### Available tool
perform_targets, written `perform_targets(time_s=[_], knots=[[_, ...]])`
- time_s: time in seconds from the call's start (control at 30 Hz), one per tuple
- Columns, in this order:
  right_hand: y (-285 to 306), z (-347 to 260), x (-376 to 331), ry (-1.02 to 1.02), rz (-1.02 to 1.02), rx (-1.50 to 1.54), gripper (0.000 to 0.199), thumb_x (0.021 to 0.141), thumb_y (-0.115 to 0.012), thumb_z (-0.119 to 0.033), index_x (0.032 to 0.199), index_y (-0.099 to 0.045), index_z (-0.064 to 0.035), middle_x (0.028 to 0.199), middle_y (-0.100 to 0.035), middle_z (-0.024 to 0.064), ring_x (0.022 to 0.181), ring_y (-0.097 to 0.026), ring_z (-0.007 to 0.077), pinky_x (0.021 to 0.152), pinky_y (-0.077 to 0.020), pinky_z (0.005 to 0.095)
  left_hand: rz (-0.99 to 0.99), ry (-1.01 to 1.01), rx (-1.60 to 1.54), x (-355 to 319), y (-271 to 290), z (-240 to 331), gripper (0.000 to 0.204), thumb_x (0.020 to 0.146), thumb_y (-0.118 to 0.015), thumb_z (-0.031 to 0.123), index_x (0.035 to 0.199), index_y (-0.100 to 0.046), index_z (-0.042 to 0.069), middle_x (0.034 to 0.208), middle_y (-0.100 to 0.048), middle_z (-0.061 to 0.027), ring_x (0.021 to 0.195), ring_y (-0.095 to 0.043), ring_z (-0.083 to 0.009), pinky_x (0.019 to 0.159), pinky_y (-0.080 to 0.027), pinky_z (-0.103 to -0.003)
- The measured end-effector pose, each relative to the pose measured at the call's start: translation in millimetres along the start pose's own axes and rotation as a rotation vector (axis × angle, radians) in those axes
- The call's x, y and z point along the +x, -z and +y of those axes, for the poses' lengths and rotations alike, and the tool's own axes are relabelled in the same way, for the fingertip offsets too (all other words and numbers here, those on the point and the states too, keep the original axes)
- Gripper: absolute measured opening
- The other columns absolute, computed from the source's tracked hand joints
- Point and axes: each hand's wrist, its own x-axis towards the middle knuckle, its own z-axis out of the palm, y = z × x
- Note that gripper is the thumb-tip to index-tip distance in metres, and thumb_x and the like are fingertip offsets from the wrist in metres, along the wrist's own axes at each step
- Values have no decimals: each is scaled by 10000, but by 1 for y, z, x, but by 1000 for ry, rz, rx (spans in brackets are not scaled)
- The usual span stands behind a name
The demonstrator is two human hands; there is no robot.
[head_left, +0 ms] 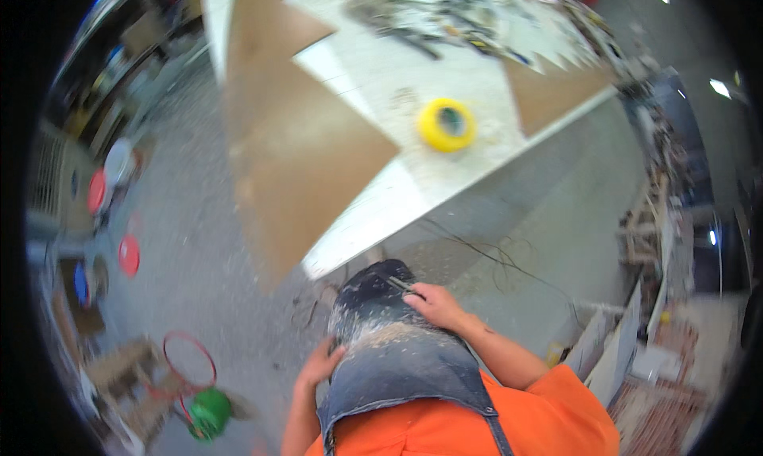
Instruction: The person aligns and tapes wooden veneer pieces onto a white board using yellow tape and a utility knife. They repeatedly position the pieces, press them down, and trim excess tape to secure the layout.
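Head view — right hand (433,305) clamped on tool (396,284), left hand (320,362) grip unclear — worktable (369,232), tape (431,132) ahead

Ceiling lamps (719,87) glare at upper right, while blur softens the tabletop (497,98).

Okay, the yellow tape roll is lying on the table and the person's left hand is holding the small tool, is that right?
Not quite: the head view shows the small tool in the right hand, not the left. The yellow tape roll is lying on the table.
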Motion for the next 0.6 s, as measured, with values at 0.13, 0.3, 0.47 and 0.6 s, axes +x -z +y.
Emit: perform_targets(time_s=[0.13, 0.3, 0.47, 0.6], knots=[[-12, 3, -16, -59, 108, 116, 311, 1018, -628, -332, 1105, -693, -41, 885, -697, 163, 805, -672, 275, 751, -521, 394, -48, -123, -111, 24, -23, -120, 612, 1060, -533, 433, 1451, -549, -38, 1495, -561, -253, 1438, -495, -361, 1196, -366, -431], [-21, 39, -15, -164, 136, 296, 258, 1008, -646, -278, 1122, -705, -55, 793, -662, 53, 686, -620, 127, 654, -510, 321, -20, 132, 254, 19, 29, -46, 550, 1003, -579, 420, 1363, -648, 10, 1304, -682, -257, 1266, -633, -391, 1074, -479, -438], [37, 62, -7, -124, 235, 449, 272, 996, -654, -279, 1102, -704, -33, 805, -678, 41, 717, -637, 131, 673, -523, 316, 149, 4, 427, 42, 23, 77, 419, 940, -622, 365, 1191, -761, 61, 1117, -744, -228, 1081, -715, -394, 944, -547, -445], [75, 149, -10, -130, 334, 637, 260, 1005, -658, -262, 1107, -708, -29, 832, -692, 23, 725, -639, 108, 680, -529, 293, 220, -178, 408, 91, -29, 207, 379, 946, -626, 307, 1157, -760, 22, 1098, -745, -239, 1010, -733, -384, 897, -563, -423]])
